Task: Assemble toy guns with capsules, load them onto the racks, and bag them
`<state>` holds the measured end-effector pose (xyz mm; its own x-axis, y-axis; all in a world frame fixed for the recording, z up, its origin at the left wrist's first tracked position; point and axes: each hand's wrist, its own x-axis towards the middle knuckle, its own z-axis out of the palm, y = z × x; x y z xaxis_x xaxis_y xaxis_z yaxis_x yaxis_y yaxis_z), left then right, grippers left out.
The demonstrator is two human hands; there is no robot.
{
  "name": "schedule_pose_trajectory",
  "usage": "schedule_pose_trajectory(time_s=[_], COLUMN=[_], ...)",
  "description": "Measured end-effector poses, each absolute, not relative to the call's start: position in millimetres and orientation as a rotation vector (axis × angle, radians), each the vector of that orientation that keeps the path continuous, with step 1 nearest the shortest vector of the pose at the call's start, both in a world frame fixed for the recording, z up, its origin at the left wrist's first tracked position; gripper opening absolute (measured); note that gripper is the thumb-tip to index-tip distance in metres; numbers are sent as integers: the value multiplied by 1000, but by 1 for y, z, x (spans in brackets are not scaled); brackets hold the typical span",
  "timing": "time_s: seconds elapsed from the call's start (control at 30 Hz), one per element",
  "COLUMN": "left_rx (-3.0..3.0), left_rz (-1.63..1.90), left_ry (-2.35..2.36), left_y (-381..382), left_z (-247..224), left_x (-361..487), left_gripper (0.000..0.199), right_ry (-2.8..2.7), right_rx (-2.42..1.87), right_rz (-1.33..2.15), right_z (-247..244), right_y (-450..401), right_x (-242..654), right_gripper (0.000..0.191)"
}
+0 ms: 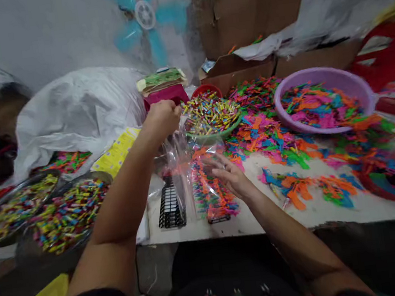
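Clear plastic film (172,158), glossy and creased, stands at mid-frame above a black wire rack (170,205) of square mesh; to its right, small orange, pink and green pieces (208,190) lie in a dense row under film. Left hand (163,118): fingers curled at the film's top edge; cannot tell whether they pinch it. Right hand (229,173): fingers loosely spread over the row, fingertips blurred, contact uncertain. Purple basin (318,73), upper right: smooth, round, heaped with flat bright shapes. A second black rack (218,219) is mostly hidden beneath the row; metal bowl (6,200) cut off at left. Surface: pale, scuffed tabletop (197,233). Room: grey wall (57,25), blue-bladed fan (145,14) blurred.
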<state>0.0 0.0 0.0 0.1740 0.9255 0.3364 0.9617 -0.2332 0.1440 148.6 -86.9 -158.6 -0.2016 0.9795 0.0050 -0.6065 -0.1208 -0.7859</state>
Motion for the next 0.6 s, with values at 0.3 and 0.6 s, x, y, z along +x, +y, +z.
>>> schedule_pose_trajectory(time_s=[0.3, 0.6], left_rx=[-2709, -2540], left_rz=[-648, -719], left_ry=[-2081, -1993], left_y=[9, 28], left_z=[-13, -24], left_x=[-29, -40], left_gripper=[29, 29], right_ry=[-737, -844], right_rx=[-819, -953], right_rz=[1810, 1523], right_z=[-168, -171], right_y=[-80, -72], right_x=[161, 154], right_gripper=[20, 32])
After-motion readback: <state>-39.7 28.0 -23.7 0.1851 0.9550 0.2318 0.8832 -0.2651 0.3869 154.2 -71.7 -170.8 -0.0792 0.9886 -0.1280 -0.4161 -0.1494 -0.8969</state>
